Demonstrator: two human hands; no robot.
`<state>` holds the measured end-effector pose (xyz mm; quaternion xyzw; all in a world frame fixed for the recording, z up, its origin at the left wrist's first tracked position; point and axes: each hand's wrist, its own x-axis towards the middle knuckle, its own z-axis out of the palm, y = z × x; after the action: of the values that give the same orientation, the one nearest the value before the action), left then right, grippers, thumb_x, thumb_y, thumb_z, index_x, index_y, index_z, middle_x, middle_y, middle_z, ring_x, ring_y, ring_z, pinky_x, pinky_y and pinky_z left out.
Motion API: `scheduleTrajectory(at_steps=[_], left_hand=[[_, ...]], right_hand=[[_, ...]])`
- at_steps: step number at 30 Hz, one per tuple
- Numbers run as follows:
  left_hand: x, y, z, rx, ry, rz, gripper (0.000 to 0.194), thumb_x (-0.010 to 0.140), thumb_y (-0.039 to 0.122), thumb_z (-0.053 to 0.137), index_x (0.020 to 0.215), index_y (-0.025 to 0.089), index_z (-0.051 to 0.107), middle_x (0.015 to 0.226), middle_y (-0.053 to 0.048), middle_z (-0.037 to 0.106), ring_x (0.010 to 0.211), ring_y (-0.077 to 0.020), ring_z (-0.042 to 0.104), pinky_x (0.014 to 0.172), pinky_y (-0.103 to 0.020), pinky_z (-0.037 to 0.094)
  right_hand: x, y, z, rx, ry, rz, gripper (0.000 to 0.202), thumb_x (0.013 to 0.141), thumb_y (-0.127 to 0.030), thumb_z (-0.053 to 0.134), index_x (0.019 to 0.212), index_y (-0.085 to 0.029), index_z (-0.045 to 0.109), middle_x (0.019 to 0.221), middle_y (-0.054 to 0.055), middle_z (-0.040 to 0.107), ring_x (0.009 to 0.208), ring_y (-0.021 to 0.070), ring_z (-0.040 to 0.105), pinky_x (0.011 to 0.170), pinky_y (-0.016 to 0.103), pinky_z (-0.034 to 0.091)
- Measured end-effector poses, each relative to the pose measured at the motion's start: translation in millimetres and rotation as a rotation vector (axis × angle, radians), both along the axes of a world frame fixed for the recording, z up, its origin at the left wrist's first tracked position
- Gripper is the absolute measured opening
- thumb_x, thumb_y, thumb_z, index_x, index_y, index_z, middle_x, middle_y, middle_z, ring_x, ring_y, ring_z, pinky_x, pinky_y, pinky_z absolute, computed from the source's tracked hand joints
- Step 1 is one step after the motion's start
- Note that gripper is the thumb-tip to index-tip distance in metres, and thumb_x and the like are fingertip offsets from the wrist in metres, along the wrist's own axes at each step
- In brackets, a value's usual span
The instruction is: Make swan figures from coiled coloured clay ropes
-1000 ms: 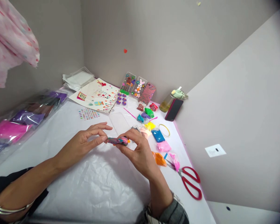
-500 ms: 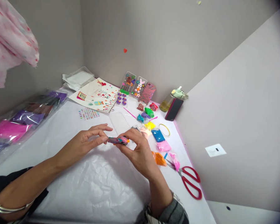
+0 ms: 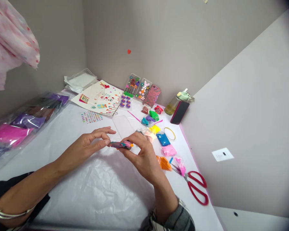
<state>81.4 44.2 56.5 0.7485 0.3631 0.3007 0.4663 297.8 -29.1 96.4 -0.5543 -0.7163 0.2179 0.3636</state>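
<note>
In the head view a flattish lump of multicoloured modelling clay (image 3: 119,145), streaked grey, pink and teal with a bit of orange at its right end, is held above the white-covered table. My right hand (image 3: 143,157) grips it between thumb and fingers from the right. The thumb and index finger of my left hand (image 3: 92,143) pinch its left tip, while the other fingers stretch out above. Behind the clay lies a clear phone case (image 3: 123,126). Part of the clay is hidden by my right fingers.
Small clay packets, such as a blue one (image 3: 163,139) and an orange one (image 3: 164,163), lie right of my hands. Red-handled scissors (image 3: 197,189) are near the right edge. Decorated phone cases (image 3: 143,89), a bottle (image 3: 177,102) and a phone (image 3: 179,113) stand behind. Larger bags (image 3: 12,136) lie left.
My left fingertips have shifted very slightly left along the clay's tip. The right hand keeps its grip, and the things on the table stay put.
</note>
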Motion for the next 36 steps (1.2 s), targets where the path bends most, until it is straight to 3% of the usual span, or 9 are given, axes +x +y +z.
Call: scheduleTrajectory(at_steps=[7,14,29,32,36], left_hand=[[2.1,-2.0,4.1,-0.024,-0.015,0.045,0.045,0.090,0.070,0.055,0.079,0.029,0.072,0.141,-0.001,0.068,0.145,-0.0365,0.048,0.121,-0.058,0.035],[-0.2,-1.4,1.8,-0.059,-0.002,0.018,0.039,0.088,0.067,0.061,0.079,0.031,0.072,0.146,0.002,0.064,0.148,-0.0361,0.043,0.123,-0.059,0.030],[1.0,-3.2,4.3,-0.080,-0.040,0.058,0.041,0.090,0.067,0.059,0.078,0.028,0.067,0.142,-0.001,0.066,0.147,-0.0359,0.045,0.124,-0.060,0.028],[1.8,-3.3,3.6,-0.069,-0.064,0.111,0.039,0.092,0.066,0.056,0.084,0.030,0.067,0.141,-0.001,0.068,0.143,-0.0346,0.050,0.122,-0.059,0.033],[2.2,-2.9,2.7,-0.031,-0.105,0.134,0.034,0.095,0.063,0.055,0.102,0.033,0.070,0.138,-0.002,0.070,0.141,-0.0322,0.054,0.120,-0.055,0.039]], right_hand=[[-0.1,0.4,-0.3,0.010,0.015,0.005,0.009,0.089,-0.017,0.077,0.090,-0.024,0.071,0.087,-0.001,0.066,0.091,0.0191,0.060,0.089,0.034,0.041],[-1.0,-0.5,1.8,-0.004,0.005,0.006,0.009,0.090,-0.018,0.077,0.091,-0.025,0.072,0.088,-0.001,0.067,0.091,0.0188,0.060,0.089,0.034,0.041],[-1.1,1.2,0.3,0.004,0.029,0.011,0.007,0.089,-0.017,0.077,0.090,-0.023,0.073,0.087,-0.001,0.066,0.090,0.0179,0.059,0.088,0.033,0.040],[-0.1,1.3,3.2,-0.047,0.118,-0.003,0.003,0.089,-0.020,0.077,0.090,-0.022,0.075,0.084,-0.001,0.065,0.086,0.0179,0.058,0.082,0.032,0.041],[3.9,2.2,3.6,-0.189,0.397,0.027,0.007,0.089,-0.028,0.076,0.090,-0.021,0.077,0.085,0.000,0.067,0.086,0.0190,0.060,0.083,0.032,0.045]])
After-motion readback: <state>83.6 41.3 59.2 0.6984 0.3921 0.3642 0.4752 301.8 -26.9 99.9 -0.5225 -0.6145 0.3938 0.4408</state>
